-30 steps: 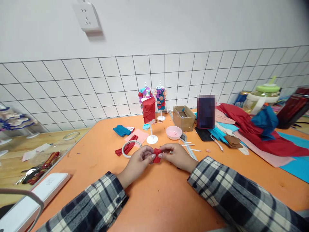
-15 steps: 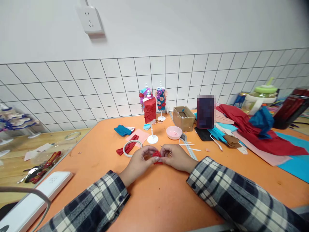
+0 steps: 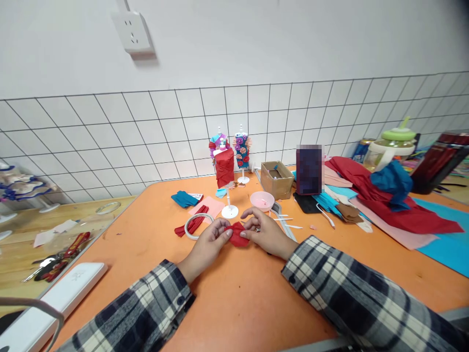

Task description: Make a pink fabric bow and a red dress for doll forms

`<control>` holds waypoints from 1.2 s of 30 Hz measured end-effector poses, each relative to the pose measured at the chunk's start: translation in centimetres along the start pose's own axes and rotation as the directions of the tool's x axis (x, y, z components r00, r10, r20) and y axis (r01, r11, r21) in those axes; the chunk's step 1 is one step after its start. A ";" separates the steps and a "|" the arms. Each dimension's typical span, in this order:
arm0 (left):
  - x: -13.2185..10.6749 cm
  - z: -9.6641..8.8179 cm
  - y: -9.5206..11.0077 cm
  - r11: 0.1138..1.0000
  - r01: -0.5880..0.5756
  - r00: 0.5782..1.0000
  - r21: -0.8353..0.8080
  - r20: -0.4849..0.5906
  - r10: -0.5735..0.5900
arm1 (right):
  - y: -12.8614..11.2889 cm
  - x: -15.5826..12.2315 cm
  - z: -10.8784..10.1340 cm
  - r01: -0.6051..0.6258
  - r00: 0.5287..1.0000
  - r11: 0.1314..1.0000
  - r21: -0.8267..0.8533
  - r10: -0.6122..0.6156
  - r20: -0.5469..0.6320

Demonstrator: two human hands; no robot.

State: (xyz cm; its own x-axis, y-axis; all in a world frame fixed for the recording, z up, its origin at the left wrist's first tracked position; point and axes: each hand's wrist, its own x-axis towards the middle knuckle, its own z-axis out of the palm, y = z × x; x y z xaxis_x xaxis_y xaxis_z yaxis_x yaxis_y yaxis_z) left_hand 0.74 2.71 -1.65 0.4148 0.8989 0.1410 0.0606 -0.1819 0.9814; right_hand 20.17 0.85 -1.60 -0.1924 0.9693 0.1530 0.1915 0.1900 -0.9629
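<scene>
Between my two hands, a little above the orange table, is a piece of red crepe paper point(image 3: 239, 235), crinkled and spread flat. My left hand point(image 3: 214, 240) pinches its left edge between thumb and fingers. On the other edge, my right hand point(image 3: 266, 233) grips it with thumb and index finger, the other fingers curled loosely. Just beyond the hands stands a small white dress form point(image 3: 224, 168) wrapped in red crepe paper. A roll of tape point(image 3: 187, 230) lies left of my left hand, over a pleated red paper strip point(image 3: 179, 231).
Behind are another decorated dress form point(image 3: 242, 151), a pink bowl point(image 3: 262, 201), a cardboard box point(image 3: 277, 181) and a phone point(image 3: 309, 171) propped upright. Scissors point(image 3: 281, 220) lie beyond my right hand. Coloured paper sheets point(image 3: 403, 210) cover the right side. A white power bank point(image 3: 73, 288) sits front left.
The red paper, bunched up between my fingers before, is now opened out flatter and wider. My hands have moved slightly apart, and the right fingers have lifted and loosened.
</scene>
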 end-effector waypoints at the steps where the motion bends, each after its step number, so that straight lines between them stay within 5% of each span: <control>1: 0.0 0.1 0.1 1.000 0.012 1.000 0.012 -0.018 -0.012 | 0.0 0.0 0.0 -0.005 1.000 1.000 -0.013 0.005 0.004; 6: 0.1 0.1 0.4 0.994 0.028 0.991 0.110 -0.136 -0.013 | -0.3 -0.5 0.0 0.168 0.972 0.952 -0.255 -0.203 -0.116; 9: 0.1 0.3 0.3 0.989 0.043 0.975 0.140 -0.220 -0.011 | -0.9 -1.1 0.4 0.245 0.966 0.893 -0.378 -0.256 0.022; 14: -0.5 0.9 0.6 0.993 0.076 0.997 -0.087 0.002 -0.076 | -1.3 -1.4 1.0 0.234 0.972 0.843 -0.485 -0.220 0.086; 20: -0.5 0.8 1.1 0.999 0.012 0.997 -0.031 -0.080 -0.015 | -0.3 -0.6 0.5 0.099 0.995 0.974 -0.206 -0.092 0.042; 25: -0.1 0.6 0.8 0.996 0.081 0.994 0.023 -0.076 -0.079 | 0.0 -0.4 0.4 -0.046 0.997 0.998 -0.030 0.047 0.053; 32: 0.1 0.2 0.0 0.938 0.144 0.985 -0.314 -0.042 -0.166 | 0.7 0.5 -0.4 -0.083 0.990 0.997 0.010 0.083 -0.111; 36: -0.3 0.5 0.3 0.871 0.196 0.979 -0.451 0.038 -0.200 | 1.0 0.4 -0.2 -0.049 0.999 0.996 0.076 0.051 -0.020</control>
State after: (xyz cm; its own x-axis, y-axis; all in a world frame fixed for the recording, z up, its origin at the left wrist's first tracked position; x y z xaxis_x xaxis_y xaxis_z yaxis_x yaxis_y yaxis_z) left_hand 1.12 2.17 -1.47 0.4283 0.9014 -0.0635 -0.2757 0.1972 0.9408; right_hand 20.45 1.48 -2.50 -0.1628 0.9807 0.1087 0.1274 0.1301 -0.9833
